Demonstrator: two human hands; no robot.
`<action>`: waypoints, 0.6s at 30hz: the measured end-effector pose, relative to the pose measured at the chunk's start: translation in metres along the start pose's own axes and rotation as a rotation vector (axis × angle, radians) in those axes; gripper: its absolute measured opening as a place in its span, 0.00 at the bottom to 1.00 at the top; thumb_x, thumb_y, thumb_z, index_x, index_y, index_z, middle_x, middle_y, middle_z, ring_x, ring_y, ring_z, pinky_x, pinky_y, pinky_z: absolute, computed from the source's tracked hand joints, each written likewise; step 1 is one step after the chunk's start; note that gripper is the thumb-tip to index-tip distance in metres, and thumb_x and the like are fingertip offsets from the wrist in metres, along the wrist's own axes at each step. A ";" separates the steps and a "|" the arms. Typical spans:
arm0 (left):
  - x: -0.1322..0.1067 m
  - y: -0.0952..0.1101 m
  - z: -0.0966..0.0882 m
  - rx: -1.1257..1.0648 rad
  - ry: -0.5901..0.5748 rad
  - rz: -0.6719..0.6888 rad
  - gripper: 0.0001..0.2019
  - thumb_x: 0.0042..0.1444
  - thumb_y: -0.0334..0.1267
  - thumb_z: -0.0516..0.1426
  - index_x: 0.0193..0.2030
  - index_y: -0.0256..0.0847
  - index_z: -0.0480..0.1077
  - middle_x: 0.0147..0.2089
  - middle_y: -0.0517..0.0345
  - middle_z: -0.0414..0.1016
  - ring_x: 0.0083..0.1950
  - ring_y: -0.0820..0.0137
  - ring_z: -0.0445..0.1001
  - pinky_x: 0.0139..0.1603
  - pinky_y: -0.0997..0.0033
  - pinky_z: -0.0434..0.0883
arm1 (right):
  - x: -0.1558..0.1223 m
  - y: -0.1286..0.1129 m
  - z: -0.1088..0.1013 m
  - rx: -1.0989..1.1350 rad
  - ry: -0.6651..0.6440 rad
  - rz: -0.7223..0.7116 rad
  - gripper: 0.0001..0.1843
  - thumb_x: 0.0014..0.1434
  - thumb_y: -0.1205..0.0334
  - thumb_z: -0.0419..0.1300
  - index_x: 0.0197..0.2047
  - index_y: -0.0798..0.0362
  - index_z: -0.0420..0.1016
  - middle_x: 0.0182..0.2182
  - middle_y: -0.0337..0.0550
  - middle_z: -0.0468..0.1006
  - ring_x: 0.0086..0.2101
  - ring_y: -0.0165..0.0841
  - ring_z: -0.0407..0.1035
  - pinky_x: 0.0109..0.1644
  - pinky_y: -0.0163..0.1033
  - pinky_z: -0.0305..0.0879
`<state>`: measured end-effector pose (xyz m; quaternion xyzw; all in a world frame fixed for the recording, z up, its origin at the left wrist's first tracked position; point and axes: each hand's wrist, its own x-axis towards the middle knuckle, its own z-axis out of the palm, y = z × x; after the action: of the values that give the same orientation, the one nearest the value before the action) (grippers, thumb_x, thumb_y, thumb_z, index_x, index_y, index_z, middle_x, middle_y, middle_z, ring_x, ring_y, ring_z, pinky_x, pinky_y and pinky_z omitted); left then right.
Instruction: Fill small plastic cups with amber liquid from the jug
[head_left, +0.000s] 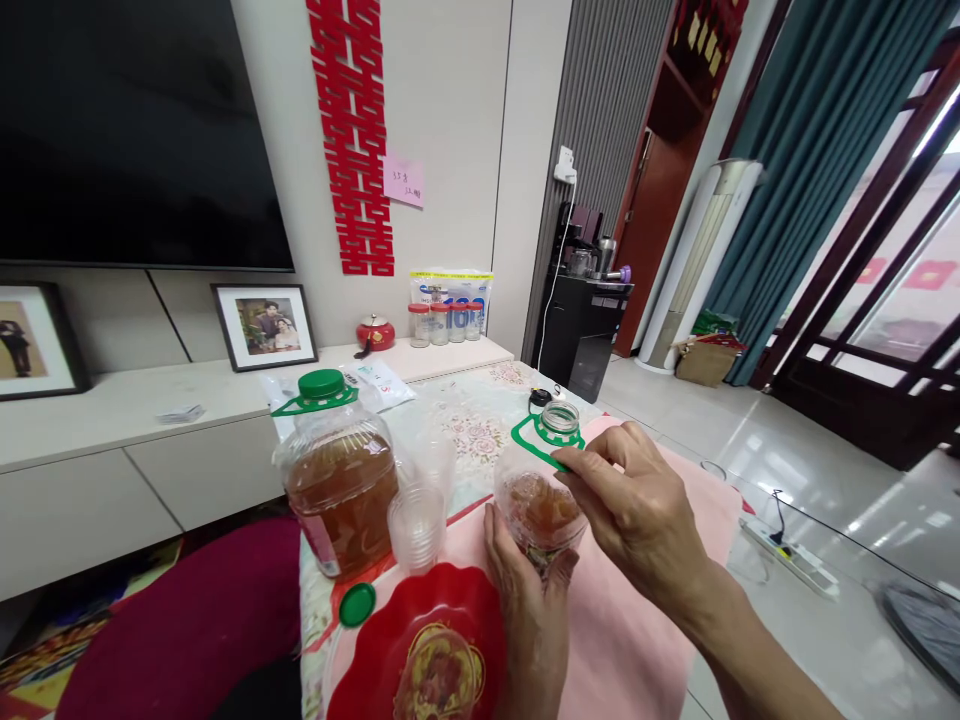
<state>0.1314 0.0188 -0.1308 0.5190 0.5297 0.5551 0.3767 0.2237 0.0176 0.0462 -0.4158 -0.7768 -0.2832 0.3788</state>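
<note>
A clear plastic jug (541,508) with brown liquid low inside stands in front of me, its mouth uncapped. My left hand (531,620) wraps around its lower side. The fingers of my right hand (634,490) pinch the green carry handle (525,432) at the jug's neck. A loose green cap (358,605) lies to the left, beside a red scalloped tray (375,660). In the tray is a clear plastic cup (442,670). Stacked clear cups (415,525) stand behind it, next to a larger jug (345,490) of brown liquid with its green cap on.
A pink cloth (622,620) covers the near table, with a floral cover (480,435) behind. On the cabinet ledge are a framed photo (267,328), a red pot (375,333) and several red-lidded jars (439,325). A power strip (795,560) lies on the floor at right.
</note>
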 end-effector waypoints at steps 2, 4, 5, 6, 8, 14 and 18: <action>0.000 0.003 0.000 -0.007 -0.012 -0.011 0.45 0.66 0.48 0.58 0.80 0.46 0.33 0.83 0.39 0.38 0.83 0.54 0.44 0.82 0.42 0.52 | -0.005 0.016 -0.004 0.063 -0.019 -0.018 0.12 0.69 0.74 0.60 0.47 0.56 0.84 0.31 0.45 0.73 0.33 0.36 0.67 0.33 0.41 0.67; -0.001 0.005 0.000 0.014 -0.002 0.013 0.43 0.67 0.45 0.56 0.80 0.44 0.34 0.83 0.39 0.37 0.83 0.55 0.44 0.82 0.43 0.51 | -0.010 0.033 -0.006 0.191 -0.030 0.009 0.13 0.68 0.74 0.60 0.49 0.53 0.84 0.34 0.45 0.75 0.34 0.34 0.71 0.34 0.39 0.70; -0.001 0.005 0.000 0.025 0.009 0.024 0.43 0.67 0.45 0.56 0.80 0.44 0.34 0.82 0.38 0.38 0.83 0.55 0.45 0.82 0.43 0.52 | -0.013 0.042 -0.006 0.264 -0.028 0.038 0.14 0.68 0.74 0.61 0.50 0.51 0.84 0.36 0.45 0.76 0.35 0.33 0.73 0.35 0.38 0.70; -0.001 0.005 0.001 0.034 0.022 0.033 0.43 0.66 0.44 0.56 0.80 0.44 0.35 0.82 0.38 0.39 0.82 0.54 0.47 0.82 0.43 0.54 | -0.015 0.050 -0.004 0.335 -0.018 0.072 0.15 0.68 0.75 0.61 0.49 0.49 0.85 0.36 0.44 0.77 0.36 0.33 0.74 0.36 0.37 0.71; -0.002 0.004 0.001 0.046 0.043 0.043 0.43 0.66 0.45 0.57 0.80 0.45 0.35 0.82 0.39 0.40 0.82 0.54 0.48 0.81 0.42 0.56 | -0.017 0.064 0.004 0.484 0.027 0.151 0.16 0.67 0.74 0.62 0.48 0.45 0.86 0.37 0.43 0.79 0.37 0.33 0.76 0.38 0.37 0.72; -0.003 0.005 0.000 0.036 0.027 0.019 0.44 0.66 0.43 0.57 0.80 0.47 0.34 0.82 0.41 0.40 0.83 0.53 0.47 0.81 0.43 0.56 | -0.009 0.083 0.037 0.831 0.113 0.403 0.10 0.63 0.68 0.67 0.40 0.42 0.89 0.34 0.40 0.82 0.35 0.35 0.75 0.40 0.41 0.72; -0.003 0.006 -0.001 0.020 0.012 0.005 0.45 0.65 0.43 0.58 0.80 0.48 0.34 0.83 0.40 0.39 0.83 0.54 0.48 0.81 0.44 0.56 | -0.012 0.085 0.053 0.959 0.134 0.536 0.04 0.63 0.59 0.70 0.40 0.42 0.89 0.38 0.40 0.83 0.37 0.35 0.77 0.43 0.41 0.76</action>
<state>0.1313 0.0148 -0.1256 0.5208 0.5362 0.5539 0.3667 0.2825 0.0942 0.0180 -0.3610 -0.6598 0.1825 0.6333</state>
